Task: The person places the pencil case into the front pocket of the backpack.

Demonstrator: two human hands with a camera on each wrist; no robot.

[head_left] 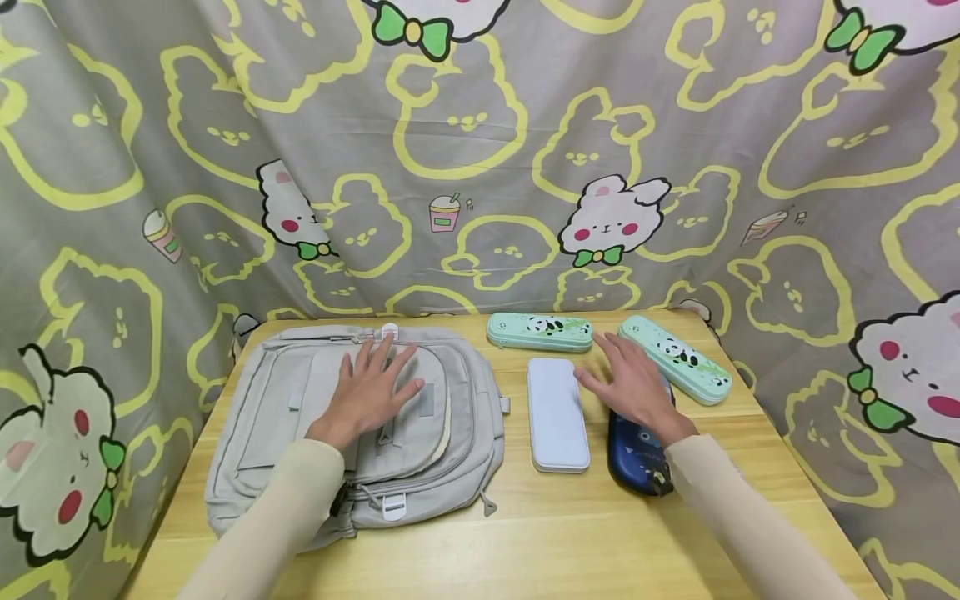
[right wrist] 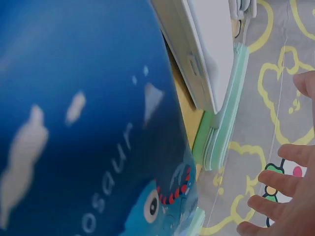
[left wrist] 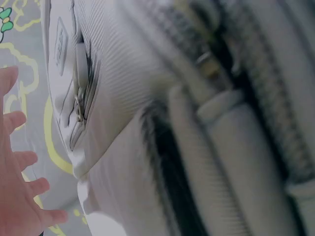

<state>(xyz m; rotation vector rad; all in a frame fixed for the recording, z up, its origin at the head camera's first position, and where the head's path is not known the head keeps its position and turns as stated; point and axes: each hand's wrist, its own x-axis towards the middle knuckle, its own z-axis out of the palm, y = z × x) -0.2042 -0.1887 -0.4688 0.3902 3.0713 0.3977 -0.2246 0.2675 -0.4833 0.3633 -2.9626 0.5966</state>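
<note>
Hanging spread out wide, the left grip (head_left: 367,392) is over the gray bag (head_left: 412,442) on the counter (head_left: 487,558). The right grip (head_left: 633,383), wide too, is over the blue case (head_left: 637,450), near the white box (head_left: 558,417).

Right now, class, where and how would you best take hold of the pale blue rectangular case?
Probably by both long edges of the pale blue rectangular case at mid-length, coming from above: it lies flat, is narrow across, and light wooden table shows along both sides.

Grey cartoon-print curtain (head_left: 517,196) hanging behind and beside wood-grain table (head_left: 480,554).
</note>
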